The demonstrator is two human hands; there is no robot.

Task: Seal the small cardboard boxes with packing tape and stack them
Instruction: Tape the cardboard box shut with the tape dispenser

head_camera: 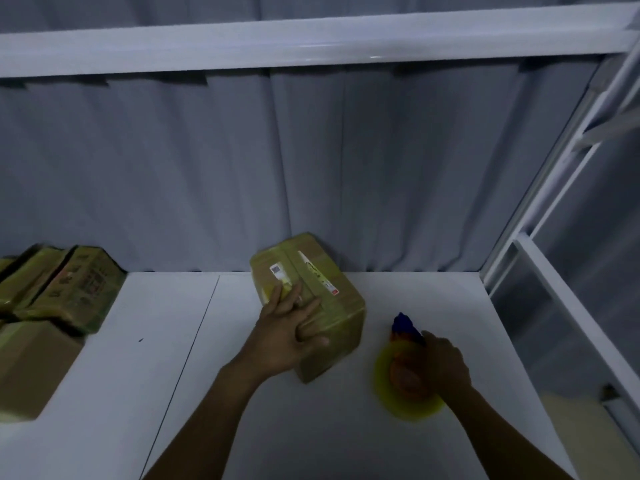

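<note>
A small brown cardboard box [332, 299], banded with glossy yellowish packing tape and carrying a white label [277, 270] on its top, sits turned at an angle near the back middle of a white table [311, 427]. Its far corner is close to the grey pleated curtain [311, 168] behind.

The left hand [287, 330] lies flat on the box's top at the near left corner. Its fingers are straight and spread towards the label, and the thumb reaches along the near top edge. It presses down on the box and does not wrap round it.

Just to the right of the box, and apart from it, the right hand [446, 362] curls round an orange-bodied tape dispenser [405, 372] with a blue tip and a yellow roll of tape. The tool is blurred, so it seems to rest on or just above the table, with the blue tip pointing away towards the curtain. No tape strand can be made out between the dispenser and the box.

At the table's left edge, well apart from both hands, is a pile of taped printed cardboard boxes [69, 289]. A plain brown carton [31, 368] sits in front of them. A white shelf beam [311, 39] crosses overhead, and a white metal frame [540, 216] rises at the right.
</note>
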